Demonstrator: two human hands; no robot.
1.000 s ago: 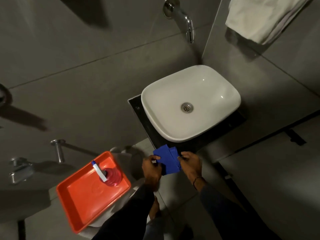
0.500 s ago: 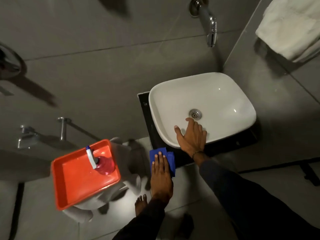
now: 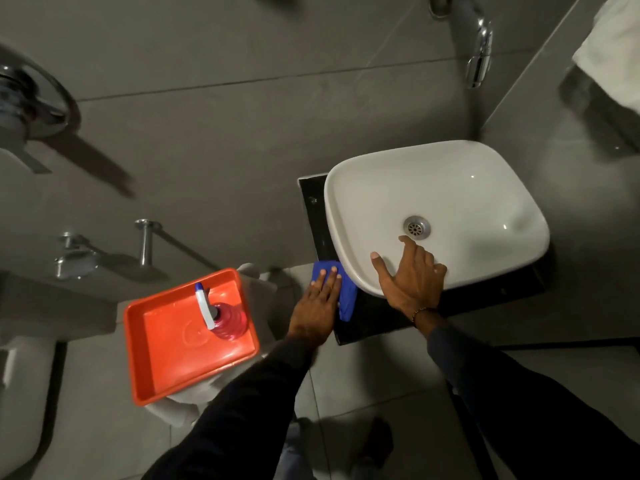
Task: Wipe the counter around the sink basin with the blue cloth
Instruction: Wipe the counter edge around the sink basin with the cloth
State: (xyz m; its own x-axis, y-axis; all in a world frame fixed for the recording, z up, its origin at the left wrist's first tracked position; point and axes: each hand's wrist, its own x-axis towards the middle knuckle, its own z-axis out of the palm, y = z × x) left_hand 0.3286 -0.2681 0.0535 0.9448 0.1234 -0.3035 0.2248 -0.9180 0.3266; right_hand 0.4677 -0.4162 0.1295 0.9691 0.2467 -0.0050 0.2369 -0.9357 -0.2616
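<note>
The white sink basin [image 3: 450, 188] sits on a small black counter [image 3: 313, 216]. A folded blue cloth [image 3: 347, 299] lies on the counter's front left corner, beside the basin. My left hand [image 3: 317, 306] presses flat on the cloth, fingers pointing away from me, and covers most of it. My right hand [image 3: 412, 275] rests spread on the basin's front rim, fingertips near the drain [image 3: 416, 227], holding nothing.
An orange tray [image 3: 166, 368] with a pink spray bottle [image 3: 227, 320] stands left of the counter on a white toilet. A chrome tap [image 3: 479, 53] projects from the wall above the basin. A white towel [image 3: 613, 46] hangs at the top right. Grey tiled floor lies below.
Both hands held the cloth in the air a second ago. Now the left hand presses it on the counter and has slid it further along the left side; the right hand rests on the basin.
</note>
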